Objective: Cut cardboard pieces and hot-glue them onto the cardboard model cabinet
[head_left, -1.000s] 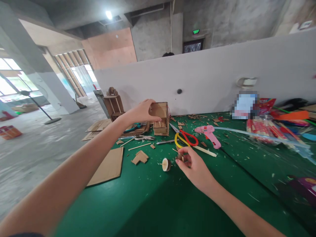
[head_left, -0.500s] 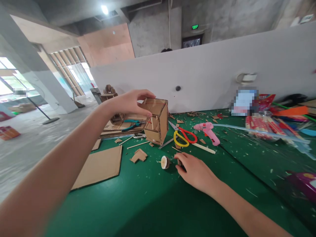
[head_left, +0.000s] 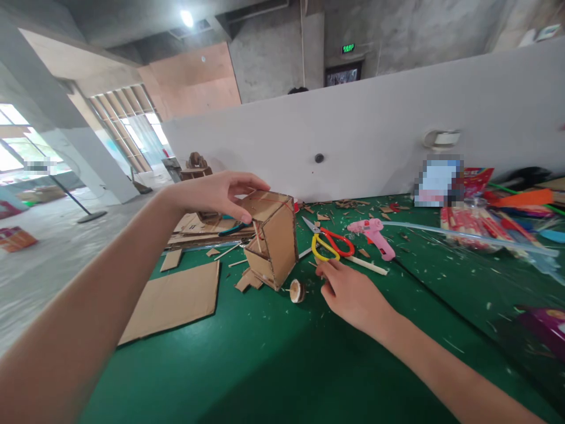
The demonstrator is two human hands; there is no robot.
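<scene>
My left hand (head_left: 223, 191) grips the top of a small cardboard box (head_left: 279, 238), thumb on the near edge and fingers over the far side. The box is tilted, with an opening and a thin stick showing on its left face. A small round cardboard piece (head_left: 297, 291) with a white rim and a stick through its middle lies just in front of it. To the right, my right hand (head_left: 355, 297) is closed in a pinch low over the table; what its fingers hold is hidden. Scissors (head_left: 342, 243) with red and yellow handles lie just beyond those fingers.
A pink glue gun (head_left: 377, 235) lies right of the scissors, its black cord running toward the front right. Flat cardboard (head_left: 176, 300) and pliers (head_left: 233, 228) are at left. Bagged sticks (head_left: 474, 227) and a phone (head_left: 436, 182) stand at back right. Cardboard scraps litter the green table (head_left: 265, 377).
The cardboard box has come nearer and lower, slightly left, in my left hand. My right hand has shifted a little up and right, and the brown thing at its fingertips no longer shows.
</scene>
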